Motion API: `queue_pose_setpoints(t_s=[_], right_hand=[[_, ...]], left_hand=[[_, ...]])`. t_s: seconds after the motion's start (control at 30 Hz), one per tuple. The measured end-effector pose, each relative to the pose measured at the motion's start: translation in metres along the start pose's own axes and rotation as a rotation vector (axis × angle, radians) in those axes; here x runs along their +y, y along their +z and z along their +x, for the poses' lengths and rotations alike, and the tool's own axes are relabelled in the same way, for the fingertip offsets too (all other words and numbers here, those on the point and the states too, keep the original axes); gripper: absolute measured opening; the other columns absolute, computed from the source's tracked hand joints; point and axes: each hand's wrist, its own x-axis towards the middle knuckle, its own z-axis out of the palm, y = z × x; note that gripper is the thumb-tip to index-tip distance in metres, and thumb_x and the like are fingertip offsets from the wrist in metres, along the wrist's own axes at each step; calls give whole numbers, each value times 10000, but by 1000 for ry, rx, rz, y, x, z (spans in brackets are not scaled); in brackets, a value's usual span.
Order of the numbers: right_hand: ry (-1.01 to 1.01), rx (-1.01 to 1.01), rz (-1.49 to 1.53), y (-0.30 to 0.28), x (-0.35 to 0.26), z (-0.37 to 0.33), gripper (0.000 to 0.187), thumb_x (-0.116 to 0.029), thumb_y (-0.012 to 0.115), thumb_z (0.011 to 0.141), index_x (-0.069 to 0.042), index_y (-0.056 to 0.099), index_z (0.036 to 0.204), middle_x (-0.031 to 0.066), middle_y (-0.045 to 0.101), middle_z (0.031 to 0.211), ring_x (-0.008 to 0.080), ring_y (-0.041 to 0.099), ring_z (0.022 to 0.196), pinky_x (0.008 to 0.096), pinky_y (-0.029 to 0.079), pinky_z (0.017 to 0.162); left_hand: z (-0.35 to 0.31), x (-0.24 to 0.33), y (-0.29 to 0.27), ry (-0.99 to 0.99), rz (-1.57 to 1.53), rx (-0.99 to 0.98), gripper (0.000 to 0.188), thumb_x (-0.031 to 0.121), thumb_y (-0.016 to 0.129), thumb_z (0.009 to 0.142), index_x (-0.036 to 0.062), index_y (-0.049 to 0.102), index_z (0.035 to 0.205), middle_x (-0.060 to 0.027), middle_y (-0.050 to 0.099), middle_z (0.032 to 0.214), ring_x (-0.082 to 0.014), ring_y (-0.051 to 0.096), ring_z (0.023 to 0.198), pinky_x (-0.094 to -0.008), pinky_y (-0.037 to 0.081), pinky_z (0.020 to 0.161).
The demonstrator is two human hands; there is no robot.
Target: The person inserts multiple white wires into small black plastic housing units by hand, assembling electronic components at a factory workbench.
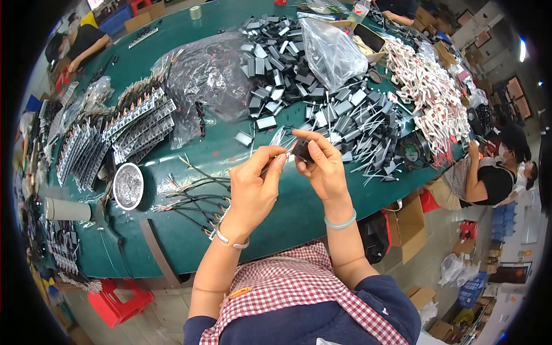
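My right hand (326, 172) is closed around a small black plastic casing (301, 150), held up over the green table. Thumb and fingers of my left hand (253, 185) pinch together right beside the casing; what sits between them is too small to make out. Below and left of my left hand lie several black cables (201, 198) with bare coloured wire ends. Just beyond my hands spreads a large heap of black and grey casings (287, 60), with thin white strips (368, 146) mixed in at its near right side.
Stacked circuit-board strips (138, 123) and a white bowl (127, 186) stand left on the table (287, 215). Plastic bags (210, 75) lie beyond. White parts with red wires (431, 100) fill the right. A red stool (118, 302) is below the left edge. Co-workers (491, 172) sit around.
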Motion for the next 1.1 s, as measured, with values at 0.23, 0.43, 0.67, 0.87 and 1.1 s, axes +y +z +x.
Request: queue_pose_setpoints(t_s=[0.23,0.43,0.67,0.87,1.1], right_hand=[[32,-26,-67,-1,-1,-3,165,-130,579,945,-6,660,1020,-19,568,747,23,394,580,174,306,503],[27,-44,-140,4,0,2,152,-119,577,942,-13,671,995,-34,556,728,24,392,572,178,302,504],[-154,-63,-734,17,-21,-3,121,-25,543,907,3,660,890,5,538,770,70,453,655,203,341,559],[-331,-309,-1089,25,-28,-1,70,65,568,834,23,612,869,91,540,806,169,506,691,269,396,599],[-280,-252,-1062,25,-24,-4,60,40,546,863,31,605,869,68,536,808,131,488,679,251,378,591]], left_hand=[[0,-4,2,27,4,1,69,39,625,879,3,654,930,-81,607,656,-106,494,511,-259,393,482],[1,-11,-3,-19,94,-51,72,52,642,858,4,664,907,-112,642,699,-177,559,522,-288,430,502],[-1,-17,-8,136,167,-74,131,141,641,838,36,680,905,-165,665,778,-329,649,668,-386,503,593],[-3,-22,-15,-19,251,-177,148,131,588,814,15,680,820,-198,640,708,-364,637,695,-424,497,622],[-1,-25,-16,-295,-90,-229,181,135,625,805,-44,652,812,-140,624,640,-178,586,579,-332,460,553]])
